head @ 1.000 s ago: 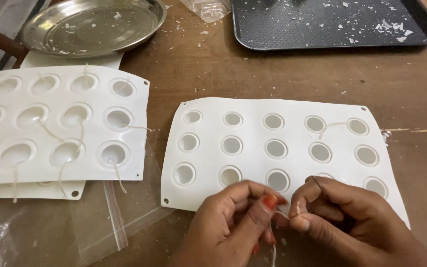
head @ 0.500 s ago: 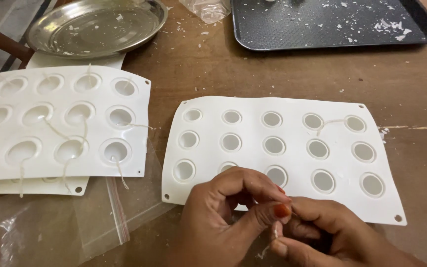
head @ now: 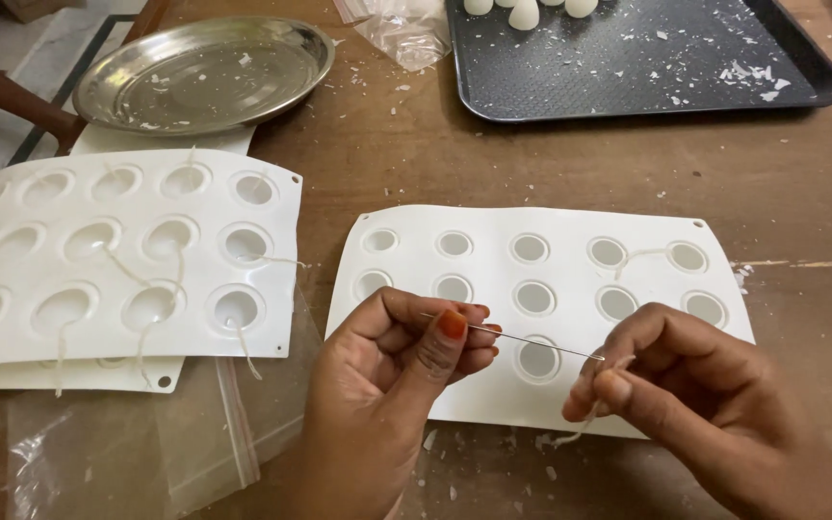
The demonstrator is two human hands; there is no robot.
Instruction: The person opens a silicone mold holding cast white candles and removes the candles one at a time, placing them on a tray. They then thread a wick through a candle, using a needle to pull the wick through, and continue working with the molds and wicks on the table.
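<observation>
Your left hand [head: 406, 356] pinches the needle [head: 517, 339] level over the white silicone mould [head: 570, 226] on the bench [head: 416, 164]. Your right hand [head: 686, 385] pinches the wick thread [head: 585, 424] at the eye. Keep the needle still, feed a short, stiff thread end.

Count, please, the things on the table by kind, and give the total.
White silicone moulds: 3, one stacked on another
Round metal plate: 1
Dark tray: 1
Clear plastic bags: 2, second at top
Needle between both hands: 1
Total: 8
</observation>
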